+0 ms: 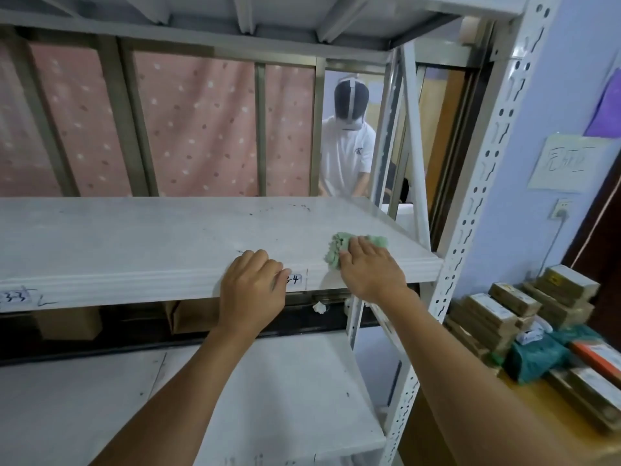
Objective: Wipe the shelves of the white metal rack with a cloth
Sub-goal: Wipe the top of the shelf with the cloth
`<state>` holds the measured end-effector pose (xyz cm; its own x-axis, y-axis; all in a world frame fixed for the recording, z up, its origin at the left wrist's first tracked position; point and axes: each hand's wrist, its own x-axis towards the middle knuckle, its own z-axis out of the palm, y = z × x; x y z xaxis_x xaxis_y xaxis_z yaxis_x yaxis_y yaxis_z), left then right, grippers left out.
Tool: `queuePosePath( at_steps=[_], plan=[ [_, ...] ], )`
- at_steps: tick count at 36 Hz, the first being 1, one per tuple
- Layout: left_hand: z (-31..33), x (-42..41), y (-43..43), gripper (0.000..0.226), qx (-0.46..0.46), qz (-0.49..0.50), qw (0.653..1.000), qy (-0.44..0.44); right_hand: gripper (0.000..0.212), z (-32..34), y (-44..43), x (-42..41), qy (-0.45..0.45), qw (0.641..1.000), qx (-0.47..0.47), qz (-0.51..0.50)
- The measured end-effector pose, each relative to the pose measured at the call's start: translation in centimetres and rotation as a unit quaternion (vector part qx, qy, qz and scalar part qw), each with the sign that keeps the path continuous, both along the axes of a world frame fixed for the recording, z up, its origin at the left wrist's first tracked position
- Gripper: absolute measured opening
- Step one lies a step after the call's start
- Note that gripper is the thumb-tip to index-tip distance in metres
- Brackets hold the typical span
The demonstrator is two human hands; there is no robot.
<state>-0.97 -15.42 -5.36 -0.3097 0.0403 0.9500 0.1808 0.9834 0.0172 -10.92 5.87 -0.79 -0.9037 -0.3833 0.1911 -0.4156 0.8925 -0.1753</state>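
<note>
Crumpled green cloth (335, 251) under flat right hand (371, 271), left hand (252, 288) gripping scuffed shelf (134, 237)

On the far side, a pink curtain (201, 129) dotted white and dark pink hangs behind a grey window frame (134, 122). To its right stands a person in a white T-shirt (346, 153), and right of them is a dark door frame (460, 146). The right wall (554, 95) is pale lilac. It carries a paper note (568, 163), a purple sheet (608, 109) and a socket (560, 209) with a cable (551, 243) hanging down. Near right, a wooden table (571, 412) holds stacked boxes (497, 314) and a teal bundle (534, 361). Low on the far left sits a cardboard box (67, 322). The light is soft and even.
</note>
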Motion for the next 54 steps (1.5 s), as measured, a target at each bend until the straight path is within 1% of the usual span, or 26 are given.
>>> queuePosePath(
  at_steps=[4, 6, 8, 9, 11, 12, 15, 17, 19, 20, 22, 26, 30, 33, 36, 39, 42, 45, 46, 47, 48, 49, 50, 52, 53, 54],
  plan=[
    [0.2, -0.1, -0.2, 0.019, -0.006, -0.011, 1.0, -0.001, 0.094, 0.1, 1.2, -2.6, -0.026, 0.998, 0.023, -0.048],
    [0.3, -0.3, -0.4, 0.02, -0.008, -0.02, 1.0, -0.004, 0.091, 0.7, 1.4, -3.2, -0.044, 0.997, 0.025, -0.064],
    [0.4, -0.5, -0.6, 0.022, -0.013, -0.029, 0.999, -0.005, 0.079, 1.4, 1.5, -3.6, -0.064, 0.994, 0.017, -0.082],
    [0.4, -0.5, -0.7, 0.022, -0.016, -0.034, 0.999, -0.004, 0.078, 1.6, 1.6, -4.0, -0.073, 0.993, 0.017, -0.086],
    [0.5, -0.6, -0.8, 0.022, -0.02, -0.039, 0.999, 0.002, 0.086, 2.2, 1.6, -5.0, -0.086, 0.992, 0.044, -0.082],
    [0.5, -0.7, -0.8, 0.022, -0.021, -0.04, 0.999, 0.005, 0.086, 2.4, 1.5, -5.6, -0.099, 0.99, 0.06, -0.081],
    [0.4, -0.9, -0.8, 0.023, -0.019, -0.047, 0.999, 0.015, 0.067, 2.9, 1.3, -7.4, -0.133, 0.986, 0.057, -0.085],
    [0.6, -1.0, -0.8, 0.028, -0.023, -0.047, 0.998, 0.027, 0.069, 3.2, 1.0, -8.4, -0.132, 0.986, 0.055, -0.084],
    [1.4, -1.2, -0.6, 0.037, -0.03, -0.04, 0.998, 0.04, 0.081, 3.3, 0.6, -9.8, -0.111, 0.989, 0.064, -0.071],
    [1.9, -1.4, -0.4, 0.04, -0.038, -0.036, 0.998, 0.043, 0.08, 3.4, 0.3, -10.3, -0.108, 0.989, 0.07, -0.069],
    [2.6, -1.8, 0.2, 0.043, -0.061, -0.024, 0.997, 0.046, 0.073, 3.8, -0.4, -11.6, -0.107, 0.989, 0.073, -0.065],
    [2.9, -2.7, 1.2, 0.043, -0.089, -0.011, 0.995, 0.044, 0.066, 4.7, -2.0, -13.2, -0.1, 0.989, 0.112, 0.008],
    [2.9, -3.4, 2.1, 0.039, -0.096, -0.023, 0.994, 0.047, 0.055, 5.2, -3.0, -13.6, -0.083, 0.987, 0.096, 0.098],
    [2.5, -3.9, 2.5, 0.038, -0.094, -0.03, 0.995, 0.03, 0.055, 5.5, -2.9, -11.9, -0.096, 0.974, 0.126, 0.162],
    [2.2, -4.0, 2.4, 0.042, -0.099, -0.018, 0.995, 0.022, 0.058, 5.1, -2.8, -10.3, -0.115, 0.957, 0.104, 0.244],
    [2.3, -3.8, 2.6, 0.048, -0.099, -0.022, 0.994, 0.029, 0.058, 4.6, -2.1, -8.6, -0.127, 0.947, 0.101, 0.276],
    [2.7, -3.9, 2.7, 0.051, -0.1, -0.022, 0.994, 0.034, 0.061, 4.4, -1.2, -7.4, -0.122, 0.948, 0.097, 0.277],
    [2.9, -3.9, 2.7, 0.052, -0.095, -0.031, 0.994, 0.035, 0.063, 4.0, -0.3, -7.2, -0.11, 0.965, 0.084, 0.225],
    [3.0, -3.8, 2.7, 0.051, -0.09, -0.036, 0.995, 0.031, 0.073, 4.0, 0.1, -7.1, -0.109, 0.971, 0.071, 0.199],
    [3.0, -3.8, 2.7, 0.051, -0.084, -0.042, 0.995, 0.027, 0.091, 4.0, 0.6, -7.1, -0.087, 0.975, 0.088, 0.185],
    [3.0, -3.7, 2.7, 0.051, -0.077, -0.049, 0.996, 0.024, 0.106, 3.9, 1.2, -7.3, -0.057, 0.972, 0.135, 0.185],
    [2.9, -3.7, 2.6, 0.051, -0.071, -0.055, 0.996, 0.022, 0.111, 3.9, 1.8, -7.7, -0.046, 0.969, 0.165, 0.18],
    [2.9, -3.7, 2.5, 0.051, -0.067, -0.06, 0.996, 0.021, 0.107, 3.8, 2.3, -8.4, -0.044, 0.971, 0.168, 0.163],
    [2.9, -3.7, 2.4, 0.05, -0.062, -0.065, 0.996, 0.022, 0.078, 3.8, 3.0, -10.1, -0.074, 0.982, 0.132, 0.116],
    [2.9, -3.8, 2.5, 0.05, -0.06, -0.067, 0.996, 0.023, 0.071, 3.8, 3.2, -11.3, -0.081, 0.984, 0.127, 0.095],
    [2.9, -3.8, 2.5, 0.049, -0.057, -0.068, 0.996, 0.025, 0.073, 3.6, 3.3, -12.7, -0.087, 0.985, 0.126, 0.074]
  ],
)
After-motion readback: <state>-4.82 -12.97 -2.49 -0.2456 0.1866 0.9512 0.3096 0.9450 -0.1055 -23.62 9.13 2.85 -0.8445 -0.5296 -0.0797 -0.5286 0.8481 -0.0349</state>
